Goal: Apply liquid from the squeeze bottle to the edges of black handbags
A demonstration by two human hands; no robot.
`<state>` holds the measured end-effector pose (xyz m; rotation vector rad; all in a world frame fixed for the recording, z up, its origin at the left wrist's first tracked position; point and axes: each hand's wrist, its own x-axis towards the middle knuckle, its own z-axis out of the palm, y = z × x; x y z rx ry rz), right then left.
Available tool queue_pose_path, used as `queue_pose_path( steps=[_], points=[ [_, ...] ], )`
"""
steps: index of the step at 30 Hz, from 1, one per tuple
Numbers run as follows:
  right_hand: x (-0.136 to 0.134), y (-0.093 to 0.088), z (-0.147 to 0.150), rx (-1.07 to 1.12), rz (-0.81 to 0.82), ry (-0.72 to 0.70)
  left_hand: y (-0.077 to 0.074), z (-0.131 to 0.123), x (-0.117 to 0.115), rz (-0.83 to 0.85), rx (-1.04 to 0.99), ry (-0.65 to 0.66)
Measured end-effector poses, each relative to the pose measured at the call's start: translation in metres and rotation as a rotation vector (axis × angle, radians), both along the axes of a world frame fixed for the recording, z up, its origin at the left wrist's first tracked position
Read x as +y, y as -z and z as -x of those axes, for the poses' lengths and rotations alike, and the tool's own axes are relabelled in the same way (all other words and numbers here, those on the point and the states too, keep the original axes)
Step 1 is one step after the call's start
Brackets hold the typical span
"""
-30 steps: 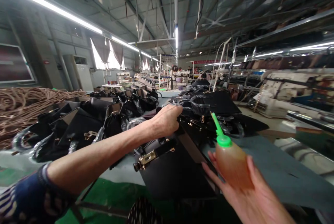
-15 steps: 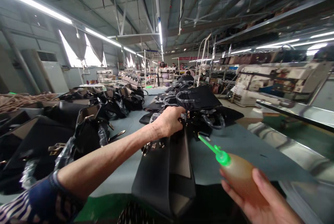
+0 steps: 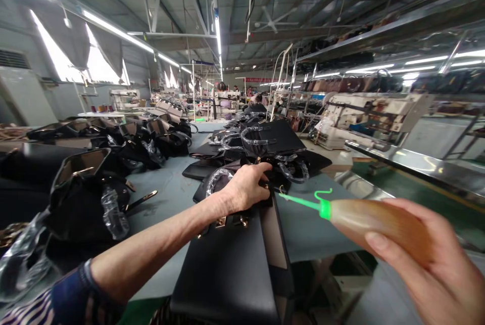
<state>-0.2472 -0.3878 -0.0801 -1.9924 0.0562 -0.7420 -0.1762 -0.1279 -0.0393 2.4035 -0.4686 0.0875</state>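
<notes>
In front of me a black handbag [image 3: 223,264] lies on its side, with its beige-lined gusset facing right. My left hand [image 3: 248,187] reaches across and grips the bag's top edge near gold hardware; its fingertips are partly hidden. A plastic-wrapped handle [image 3: 217,179] arches just behind that wrist. In my right hand [image 3: 428,259] is a squeeze bottle [image 3: 371,221] of amber liquid, its fingers wrapped round the body. The green nozzle [image 3: 303,202] points left at the bag's top, its tip a short way right of my left fingers.
More black handbags [image 3: 273,138] are piled behind the held one. Others stand along the left [image 3: 76,188]. A loose strap end with a gold tip [image 3: 146,197] rests on the grey-green table [image 3: 151,234]. Sewing machines [image 3: 364,118] stand to the right.
The bottle has tilted from slanting upward to nearly level, and its nozzle tip has come closer to my left fingers. The view has swung right, and the held bag has turned slightly.
</notes>
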Motion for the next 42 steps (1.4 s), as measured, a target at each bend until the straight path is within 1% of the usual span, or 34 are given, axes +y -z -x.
queue_pose_path(
  steps=[2, 5, 12, 17, 23, 29, 33, 38, 42],
  points=[
    [0.004, -0.007, -0.001, -0.035, 0.118, -0.009, 0.003, -0.003, 0.002, 0.026, 0.043, 0.011],
    [0.009, -0.013, -0.005, -0.111, 0.209, -0.052, 0.005, -0.007, 0.004, 0.032, 0.077, 0.039],
    [0.010, -0.018, -0.014, -0.188, 0.305, -0.110, 0.002, -0.014, 0.009, 0.038, 0.101, 0.117],
    [0.010, -0.017, -0.014, -0.219, 0.335, -0.125, -0.002, -0.017, 0.014, 0.075, 0.163, 0.152],
    [0.014, -0.018, -0.016, -0.327, 0.385, -0.202, -0.004, -0.017, 0.015, 0.106, 0.212, 0.163],
    [0.020, -0.014, -0.019, -0.414, 0.366, -0.310, -0.005, -0.022, 0.020, 0.087, 0.216, 0.212],
    [0.024, -0.012, -0.019, -0.429, 0.339, -0.383, -0.011, -0.023, 0.022, 0.084, 0.259, 0.241],
    [0.024, -0.009, -0.021, -0.453, 0.313, -0.391, -0.015, -0.024, 0.023, 0.112, 0.302, 0.259],
    [0.022, -0.006, -0.027, -0.501, 0.361, -0.379, -0.014, -0.026, 0.023, 0.120, 0.318, 0.274]
  ],
)
